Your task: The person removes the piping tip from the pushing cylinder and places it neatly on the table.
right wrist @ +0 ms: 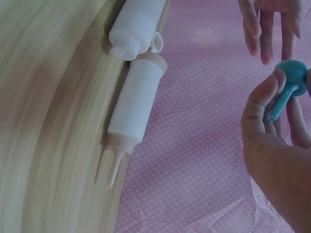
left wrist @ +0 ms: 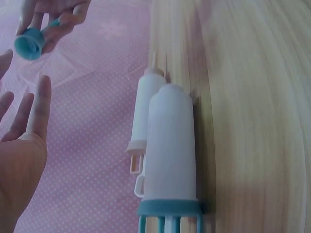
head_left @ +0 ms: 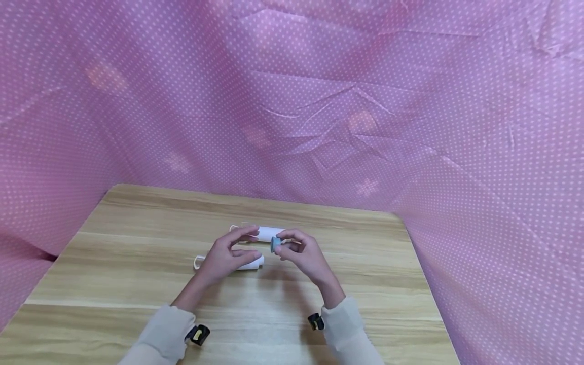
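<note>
My right hand (head_left: 307,253) pinches a teal nozzle cap (head_left: 276,244) between thumb and fingers, above the table. In the right wrist view its thin spout (right wrist: 283,101) points back toward the wrist; the left wrist view shows the hollow, wide end (left wrist: 30,44). Facing it, my left hand (head_left: 223,258) holds nothing, its fingers apart and relaxed. Below the hands lie two white plastic squeeze bottles. The nearer bottle (left wrist: 171,145) has a teal pronged end and a bare neck. Behind it, the other bottle (right wrist: 133,99) has beige ends and a thin beige nozzle (right wrist: 115,167).
Both bottles lie on their sides on a light wood-grain table (head_left: 137,243). A pink dotted cloth (head_left: 292,101) hangs behind the table and along its sides. Small black devices (head_left: 198,334) are strapped at both wrists.
</note>
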Motion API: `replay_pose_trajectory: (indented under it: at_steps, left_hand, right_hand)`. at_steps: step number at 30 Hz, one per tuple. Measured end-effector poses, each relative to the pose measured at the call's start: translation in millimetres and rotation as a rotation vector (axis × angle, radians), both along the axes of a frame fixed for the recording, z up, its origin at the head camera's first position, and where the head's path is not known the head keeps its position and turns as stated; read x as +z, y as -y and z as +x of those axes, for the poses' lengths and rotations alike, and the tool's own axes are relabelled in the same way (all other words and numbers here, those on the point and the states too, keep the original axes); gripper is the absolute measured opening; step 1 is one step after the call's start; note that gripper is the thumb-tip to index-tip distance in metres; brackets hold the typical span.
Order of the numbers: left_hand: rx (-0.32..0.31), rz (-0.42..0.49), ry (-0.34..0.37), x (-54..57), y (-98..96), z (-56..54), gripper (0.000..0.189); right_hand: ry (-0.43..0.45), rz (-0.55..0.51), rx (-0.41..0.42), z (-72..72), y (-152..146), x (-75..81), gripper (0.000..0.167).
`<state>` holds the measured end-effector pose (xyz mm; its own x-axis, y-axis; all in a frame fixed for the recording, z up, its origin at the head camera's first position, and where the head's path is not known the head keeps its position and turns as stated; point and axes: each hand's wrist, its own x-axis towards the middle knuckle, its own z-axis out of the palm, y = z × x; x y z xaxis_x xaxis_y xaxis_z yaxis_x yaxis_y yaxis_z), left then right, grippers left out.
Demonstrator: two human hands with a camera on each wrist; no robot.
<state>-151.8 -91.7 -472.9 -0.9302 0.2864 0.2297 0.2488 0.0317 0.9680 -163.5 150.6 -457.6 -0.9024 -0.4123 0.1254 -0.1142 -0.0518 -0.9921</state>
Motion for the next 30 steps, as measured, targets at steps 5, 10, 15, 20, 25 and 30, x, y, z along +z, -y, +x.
replay_pose_trajectory:
  at_steps: [5, 10, 15, 20, 25, 30]
  left_hand:
    - [-0.025, 0.028, 0.008, -0.1, -5.5, 2.2, 0.056]
    - [-0.026, 0.047, -0.003, 0.6, -9.8, 3.1, 0.053]
    - [-0.023, 0.056, -0.013, -0.7, -11.8, 2.7, 0.052]
    - [-0.041, 0.068, -0.016, -3.6, -12.7, 2.9, 0.047]
    - [-0.054, 0.066, -0.015, -5.3, -14.0, 2.9, 0.041]
    - [-0.064, 0.073, -0.015, -5.1, -15.5, 2.6, 0.039]
  right_hand:
    - [0.001, 0.019, 0.018, 1.3, 5.4, -2.7, 0.031]
    - [0.012, 0.032, 0.036, 2.4, 8.1, -5.6, 0.031]
    - [0.002, 0.018, 0.069, 2.8, 10.7, -7.3, 0.030]
    - [-0.022, 0.011, 0.076, 1.8, 12.0, -9.6, 0.028]
    - [-0.033, 0.012, 0.071, 0.7, 13.0, -9.7, 0.027]
    - [-0.013, 0.020, 0.063, 0.6, 14.0, -9.0, 0.027]
